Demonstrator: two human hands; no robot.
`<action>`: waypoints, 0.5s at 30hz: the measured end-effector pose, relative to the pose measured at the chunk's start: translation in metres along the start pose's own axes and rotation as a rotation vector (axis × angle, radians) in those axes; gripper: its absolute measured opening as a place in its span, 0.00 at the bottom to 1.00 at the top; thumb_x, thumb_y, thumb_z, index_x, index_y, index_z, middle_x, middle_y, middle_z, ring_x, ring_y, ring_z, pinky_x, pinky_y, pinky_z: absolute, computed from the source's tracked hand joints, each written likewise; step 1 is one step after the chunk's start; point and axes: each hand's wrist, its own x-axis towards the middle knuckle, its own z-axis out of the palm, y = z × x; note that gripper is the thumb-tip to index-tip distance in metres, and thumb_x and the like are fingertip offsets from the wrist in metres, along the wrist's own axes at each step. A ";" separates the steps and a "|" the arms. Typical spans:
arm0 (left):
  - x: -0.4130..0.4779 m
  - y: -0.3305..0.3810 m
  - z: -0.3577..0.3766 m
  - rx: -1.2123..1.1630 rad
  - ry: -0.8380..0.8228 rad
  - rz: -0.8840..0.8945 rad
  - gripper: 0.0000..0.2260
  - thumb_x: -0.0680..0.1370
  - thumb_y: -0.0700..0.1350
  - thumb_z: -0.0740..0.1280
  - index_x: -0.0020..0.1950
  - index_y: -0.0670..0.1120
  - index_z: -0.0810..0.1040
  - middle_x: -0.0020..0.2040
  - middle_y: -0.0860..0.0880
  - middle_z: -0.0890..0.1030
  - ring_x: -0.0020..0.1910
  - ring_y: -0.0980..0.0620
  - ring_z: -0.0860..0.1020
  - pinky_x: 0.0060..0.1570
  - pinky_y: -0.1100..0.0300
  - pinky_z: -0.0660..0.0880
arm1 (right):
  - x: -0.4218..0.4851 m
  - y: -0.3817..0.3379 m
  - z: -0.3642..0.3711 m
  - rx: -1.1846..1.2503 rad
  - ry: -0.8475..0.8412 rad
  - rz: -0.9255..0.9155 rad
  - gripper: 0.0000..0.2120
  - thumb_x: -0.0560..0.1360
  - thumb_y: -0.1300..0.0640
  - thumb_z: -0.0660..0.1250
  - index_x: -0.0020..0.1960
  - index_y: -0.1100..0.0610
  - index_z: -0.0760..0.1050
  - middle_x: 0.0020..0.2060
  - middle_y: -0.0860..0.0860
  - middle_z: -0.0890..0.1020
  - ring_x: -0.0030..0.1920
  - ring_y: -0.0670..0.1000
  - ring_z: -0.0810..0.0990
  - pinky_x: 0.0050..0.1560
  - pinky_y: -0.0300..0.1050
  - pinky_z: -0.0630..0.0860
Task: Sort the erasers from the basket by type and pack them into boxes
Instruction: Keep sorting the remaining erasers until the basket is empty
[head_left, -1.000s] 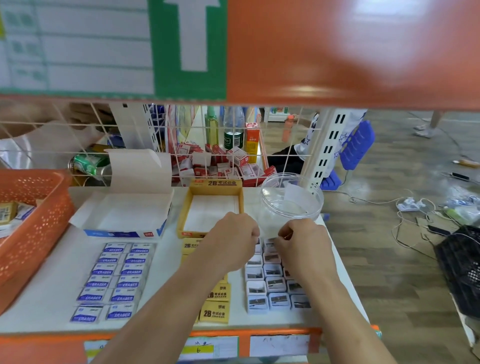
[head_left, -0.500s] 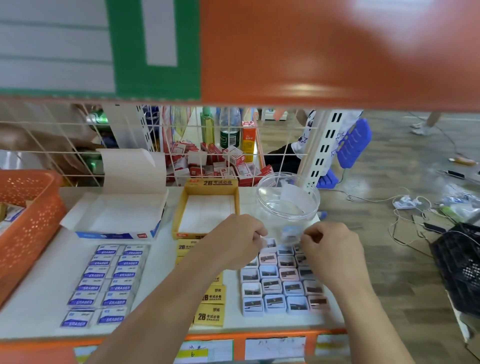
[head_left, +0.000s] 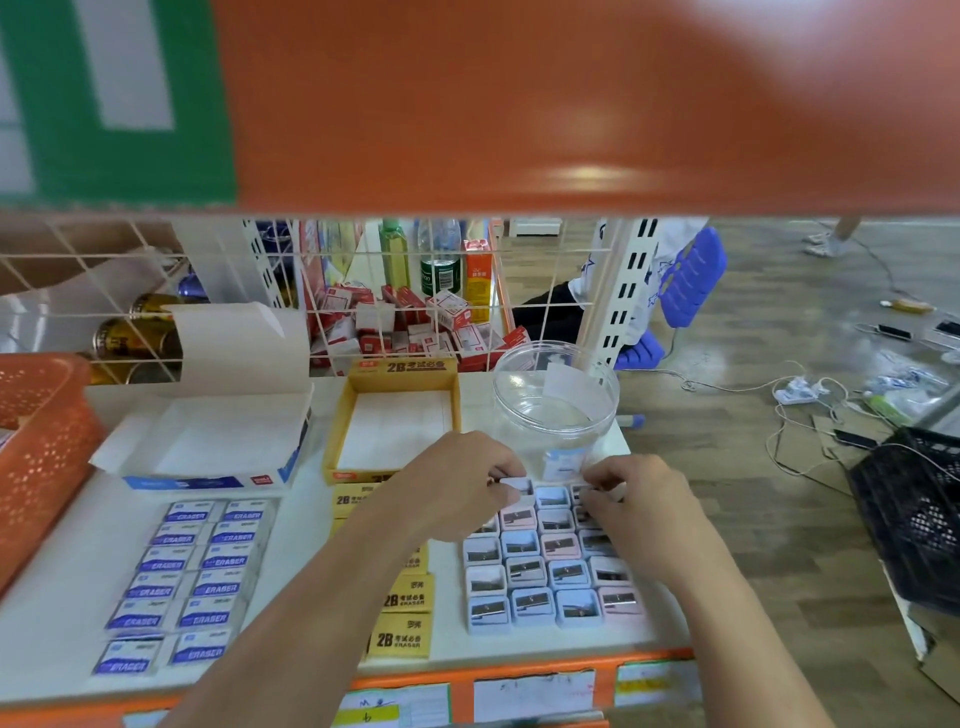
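Observation:
My left hand (head_left: 457, 483) pinches a small white piece (head_left: 514, 486) at the far left of a grid of small pastel blue and pink pieces (head_left: 545, 577) on the shelf. My right hand (head_left: 631, 499) pinches another small piece at the grid's far right corner. Behind both hands stands a clear round plastic jar (head_left: 556, 400). Left of the grid lie yellow 2B erasers (head_left: 402, 636) in a column, partly under my left arm. Blue-and-white erasers (head_left: 200, 571) lie in two columns further left. An open yellow box (head_left: 395, 415) and an open white-and-blue box (head_left: 208, 447) stand behind them.
An orange basket (head_left: 41, 447) sits at the shelf's left edge. A wire grid (head_left: 363, 291) backs the shelf, with red boxes and bottles behind it. An orange shelf beam (head_left: 571, 104) hangs overhead. A black crate (head_left: 914, 514) and cables lie on the floor to the right.
Both hands have drawn apart a little and dropped onto the far row of the pastel grid, each pinching a piece. The camera has shifted so the grid shows more fully.

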 end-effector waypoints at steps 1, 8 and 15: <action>-0.001 0.000 0.000 -0.003 -0.003 0.002 0.14 0.80 0.46 0.63 0.66 0.49 0.76 0.65 0.51 0.77 0.61 0.55 0.75 0.53 0.66 0.68 | 0.000 0.000 0.000 -0.007 -0.001 -0.010 0.06 0.74 0.59 0.67 0.48 0.51 0.82 0.40 0.45 0.80 0.40 0.47 0.75 0.33 0.33 0.64; -0.003 0.000 0.000 -0.010 -0.004 0.015 0.14 0.81 0.47 0.63 0.65 0.49 0.76 0.64 0.51 0.77 0.60 0.55 0.75 0.52 0.66 0.67 | 0.000 0.003 0.000 -0.014 -0.025 -0.031 0.09 0.76 0.59 0.66 0.53 0.50 0.81 0.44 0.43 0.77 0.43 0.45 0.74 0.43 0.34 0.65; -0.005 -0.001 0.002 -0.031 -0.007 0.004 0.15 0.81 0.47 0.63 0.67 0.49 0.75 0.66 0.51 0.75 0.63 0.55 0.74 0.54 0.67 0.66 | -0.001 0.003 -0.002 -0.009 -0.066 -0.051 0.11 0.77 0.59 0.65 0.56 0.49 0.81 0.49 0.44 0.78 0.45 0.44 0.75 0.47 0.36 0.68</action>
